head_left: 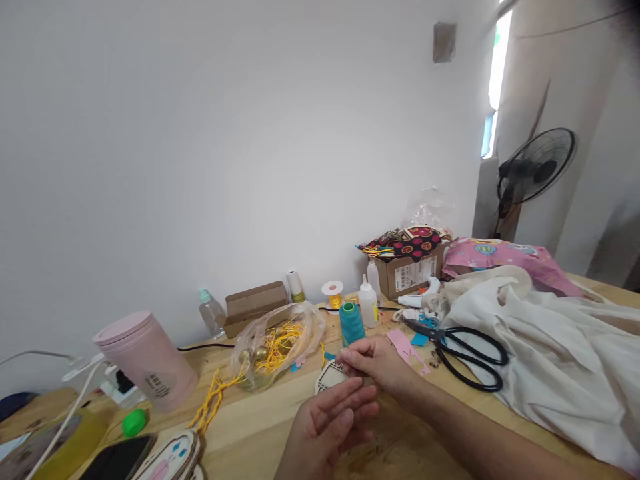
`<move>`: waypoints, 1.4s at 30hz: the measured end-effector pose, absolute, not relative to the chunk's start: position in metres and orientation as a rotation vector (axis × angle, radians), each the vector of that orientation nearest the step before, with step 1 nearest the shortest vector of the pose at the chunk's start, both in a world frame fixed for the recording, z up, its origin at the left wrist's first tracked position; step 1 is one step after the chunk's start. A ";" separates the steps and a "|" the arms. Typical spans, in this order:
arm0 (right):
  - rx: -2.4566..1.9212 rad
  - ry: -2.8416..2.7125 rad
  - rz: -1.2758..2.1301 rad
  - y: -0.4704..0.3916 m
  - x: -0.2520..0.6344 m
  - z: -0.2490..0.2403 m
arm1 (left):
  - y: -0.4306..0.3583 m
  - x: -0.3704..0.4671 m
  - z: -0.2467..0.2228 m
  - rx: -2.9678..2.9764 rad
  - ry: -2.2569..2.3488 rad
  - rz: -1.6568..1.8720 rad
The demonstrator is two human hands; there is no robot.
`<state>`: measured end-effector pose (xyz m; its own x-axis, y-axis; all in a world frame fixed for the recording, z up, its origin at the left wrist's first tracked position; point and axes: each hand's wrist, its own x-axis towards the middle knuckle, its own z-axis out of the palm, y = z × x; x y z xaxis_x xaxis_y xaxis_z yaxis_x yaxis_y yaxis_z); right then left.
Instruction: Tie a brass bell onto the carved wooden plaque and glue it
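Worktable inspection: containers in use, both hands at the centre

A clear plastic bag (316,323) holds yellow cords (286,345) and gold balls (261,353). The labelled carton (388,280) is heaped above its rim, with patterned cloth (419,245) on top. The contents of the lidded pink tumbler (150,363) are not visible. The wooden table (245,427) stands against a white wall (250,133); a fan (540,165) is at right rear.

The pale patterned piece (329,377) is just beyond the hands, partly hidden by them. Left hand (333,421): fingers extended, palm unclosed. Right hand (383,365): fingertips drawn together beside the piece; whether they grip it cannot be determined. A teal thread cone (352,325) stands close behind. Black-handled scissors (434,333) and bunched white cloth (550,333) crowd the right side.
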<state>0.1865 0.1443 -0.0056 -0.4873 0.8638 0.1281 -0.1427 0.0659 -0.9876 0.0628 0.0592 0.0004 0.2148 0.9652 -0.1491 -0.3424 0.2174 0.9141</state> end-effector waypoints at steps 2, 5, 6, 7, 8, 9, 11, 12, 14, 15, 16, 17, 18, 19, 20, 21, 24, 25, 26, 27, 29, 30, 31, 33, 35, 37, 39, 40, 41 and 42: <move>-0.769 -1.531 1.563 0.145 0.185 -0.009 | 0.059 0.062 0.002 0.820 0.929 1.112; -0.753 -1.537 1.588 0.144 0.185 -0.011 | 0.061 0.062 0.002 0.777 1.021 1.150; -0.746 -1.534 1.597 0.144 0.185 -0.012 | 0.062 0.062 0.002 0.769 1.047 1.165; -0.742 -1.533 1.610 0.143 0.185 -0.012 | 0.063 0.062 0.001 0.763 1.068 1.180; -0.742 -1.531 1.625 0.142 0.185 -0.012 | 0.063 0.062 0.001 0.760 1.086 1.193; -0.742 -1.530 1.638 0.142 0.184 -0.012 | 0.063 0.062 0.001 0.759 1.101 1.206; -0.732 -1.534 1.662 0.140 0.184 -0.012 | 0.064 0.061 0.002 0.754 1.121 1.226; -0.725 -1.535 1.674 0.140 0.183 -0.012 | 0.064 0.061 0.003 0.750 1.130 1.232; -0.719 -1.547 1.682 0.139 0.182 -0.012 | 0.064 0.060 0.004 0.739 1.148 1.240; -0.719 -1.552 1.680 0.139 0.182 -0.012 | 0.063 0.059 0.004 0.733 1.157 1.240; -0.718 -1.557 1.677 0.139 0.182 -0.012 | 0.063 0.058 0.004 0.725 1.164 1.242; -0.715 -1.560 1.672 0.138 0.181 -0.012 | 0.063 0.057 0.003 0.716 1.167 1.244; -0.713 -1.559 1.668 0.138 0.181 -0.013 | 0.063 0.056 0.003 0.703 1.167 1.252; -0.711 -1.555 1.666 0.138 0.181 -0.013 | 0.063 0.055 0.002 0.690 1.166 1.259; -0.711 -1.552 1.666 0.138 0.181 -0.014 | 0.064 0.054 0.001 0.674 1.163 1.267; -0.713 -1.555 1.664 0.138 0.181 -0.014 | 0.064 0.053 0.000 0.654 1.158 1.278; -0.734 -1.574 1.637 0.139 0.182 -0.013 | 0.065 0.051 -0.001 0.566 1.145 1.310; -0.741 -1.581 1.627 0.139 0.182 -0.013 | 0.065 0.051 0.000 0.536 1.141 1.316; -0.746 -1.589 1.619 0.139 0.183 -0.012 | 0.065 0.051 0.002 0.508 1.139 1.324; -0.748 -1.594 1.614 0.139 0.183 -0.012 | 0.065 0.052 0.003 0.487 1.136 1.330; -0.749 -1.609 1.612 0.139 0.183 -0.012 | 0.065 0.053 0.007 0.464 1.120 1.334; -0.751 -1.615 1.610 0.139 0.183 -0.012 | 0.064 0.053 0.008 0.458 1.110 1.335; -0.754 -1.619 1.608 0.139 0.182 -0.012 | 0.064 0.054 0.009 0.456 1.101 1.334; -0.757 -1.621 1.604 0.138 0.182 -0.013 | 0.064 0.053 0.009 0.460 1.094 1.336; -0.756 -1.617 1.605 0.139 0.182 -0.015 | 0.065 0.051 0.007 0.465 1.104 1.346; -0.749 -1.607 1.616 0.139 0.181 -0.017 | 0.066 0.048 0.004 0.462 1.124 1.367; -0.742 -1.595 1.631 0.139 0.181 -0.017 | 0.068 0.045 0.001 0.449 1.145 1.391; -0.740 -1.588 1.637 0.138 0.180 -0.016 | 0.069 0.044 0.000 0.439 1.154 1.404; -0.740 -1.581 1.640 0.138 0.180 -0.015 | 0.070 0.043 0.000 0.430 1.159 1.414; -0.742 -1.577 1.642 0.138 0.180 -0.014 | 0.071 0.043 -0.001 0.423 1.161 1.423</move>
<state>0.1802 0.1379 -0.0144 -0.5670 0.8199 0.0794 -0.1121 0.0186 -0.9935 0.0429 0.0705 -0.0006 -0.2428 0.8990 -0.3645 -0.5375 0.1881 0.8220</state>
